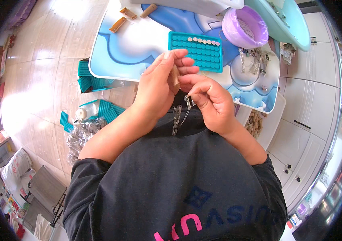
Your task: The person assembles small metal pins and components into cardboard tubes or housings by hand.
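Observation:
Close to my chest, over the near edge of the table, my left hand (157, 82) is closed around a short light-brown piece (174, 78), partly hidden by the palm and fingers. My right hand (215, 102) sits just beside it, thumb and forefinger pinching a small silver metal clip (189, 101). Thin strands and a dark, shiny strip (176, 119) hang below the clip, against my black shirt. Beyond the hands lies a teal tray (215, 62) of round wells, with several small pale discs (204, 41) in a row near its far edge.
Several brown pieces (118, 25) lie at the table's far left. A purple lined basket (235, 30) and a pale green basin (301, 36) stand far right, with shiny strips (251, 60) nearby. On the floor at left are teal trays (105, 108), a bottle (85, 111) and grey plastic packets (80, 140).

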The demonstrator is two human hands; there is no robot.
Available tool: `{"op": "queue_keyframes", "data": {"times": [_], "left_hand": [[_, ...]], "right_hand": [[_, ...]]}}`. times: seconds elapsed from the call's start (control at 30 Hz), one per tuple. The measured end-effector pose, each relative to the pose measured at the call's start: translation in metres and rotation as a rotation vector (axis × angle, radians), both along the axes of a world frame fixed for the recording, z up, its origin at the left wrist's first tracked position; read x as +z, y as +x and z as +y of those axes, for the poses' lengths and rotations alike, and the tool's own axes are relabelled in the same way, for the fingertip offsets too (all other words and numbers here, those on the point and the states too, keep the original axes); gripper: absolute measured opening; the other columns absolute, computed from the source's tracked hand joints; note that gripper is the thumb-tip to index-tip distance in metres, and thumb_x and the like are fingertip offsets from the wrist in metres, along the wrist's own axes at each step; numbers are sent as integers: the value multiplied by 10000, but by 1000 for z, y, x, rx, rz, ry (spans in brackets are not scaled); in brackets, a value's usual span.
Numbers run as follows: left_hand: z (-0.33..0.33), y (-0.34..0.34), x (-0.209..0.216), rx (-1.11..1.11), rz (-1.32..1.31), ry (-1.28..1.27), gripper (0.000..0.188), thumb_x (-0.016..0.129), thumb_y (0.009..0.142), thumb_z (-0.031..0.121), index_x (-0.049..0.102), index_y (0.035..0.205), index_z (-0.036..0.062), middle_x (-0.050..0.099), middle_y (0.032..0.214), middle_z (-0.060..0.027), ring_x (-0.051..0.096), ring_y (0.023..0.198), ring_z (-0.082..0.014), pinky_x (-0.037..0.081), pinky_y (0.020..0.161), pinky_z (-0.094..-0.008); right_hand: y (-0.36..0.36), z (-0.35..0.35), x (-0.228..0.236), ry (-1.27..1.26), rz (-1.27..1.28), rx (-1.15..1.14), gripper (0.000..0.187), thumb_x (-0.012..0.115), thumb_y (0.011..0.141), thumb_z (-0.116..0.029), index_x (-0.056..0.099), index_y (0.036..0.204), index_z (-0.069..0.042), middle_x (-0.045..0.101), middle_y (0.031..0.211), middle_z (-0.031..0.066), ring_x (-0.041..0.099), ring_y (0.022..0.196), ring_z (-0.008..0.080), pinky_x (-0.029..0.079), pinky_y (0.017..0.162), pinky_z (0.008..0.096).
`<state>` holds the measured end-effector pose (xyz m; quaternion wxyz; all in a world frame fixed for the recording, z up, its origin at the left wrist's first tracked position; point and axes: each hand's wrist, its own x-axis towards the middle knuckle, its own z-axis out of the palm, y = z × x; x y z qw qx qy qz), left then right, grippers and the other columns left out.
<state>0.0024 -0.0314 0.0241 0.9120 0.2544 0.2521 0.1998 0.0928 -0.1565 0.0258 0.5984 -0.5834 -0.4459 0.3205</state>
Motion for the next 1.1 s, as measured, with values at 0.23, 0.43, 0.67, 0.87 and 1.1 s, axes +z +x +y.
{"op": "queue_keyframes", "data": {"times": [0.23, 0.43, 0.67, 0.87, 1.1], "left_hand": [[0, -4, 8, -139, 118, -10, 312, 472, 957, 205, 491, 1190, -3, 585, 1037, -107, 602, 919, -175, 484, 829, -307], [9, -8, 5, -257, 271, 274, 319, 553, 919, 189, 528, 1172, -4, 623, 961, -81, 606, 824, -135, 494, 769, -266], [11, -10, 0, -224, 114, 112, 316, 561, 906, 144, 534, 1176, -16, 631, 1029, -120, 627, 888, -170, 515, 775, -281], [4, -11, -6, -333, -142, -35, 357, 539, 908, 101, 500, 1238, -29, 629, 1058, -136, 642, 916, -218, 519, 844, -347], [4, -13, 0, -347, -89, -12, 375, 542, 910, 112, 491, 1258, -17, 622, 1084, -136, 638, 935, -222, 512, 857, -345]], "right_hand": [[4, 0, 5, 35, -182, -84, 47, 577, 871, -54, 546, 879, -18, 635, 1038, 142, 630, 907, 251, 491, 783, 312], [7, -4, 8, -21, -364, -87, 64, 604, 845, -38, 552, 878, -19, 635, 1029, 153, 634, 900, 284, 498, 760, 325], [16, 3, 14, 87, -476, -168, 70, 640, 808, -32, 584, 850, -27, 600, 895, 111, 590, 796, 251, 473, 709, 309], [24, 13, 10, 137, -468, -281, 69, 669, 776, -30, 616, 820, -28, 592, 861, 92, 576, 771, 218, 462, 694, 293], [24, 14, 11, 120, -604, -317, 72, 673, 756, -17, 618, 802, -25, 595, 834, 90, 577, 748, 230, 463, 670, 304]]}}
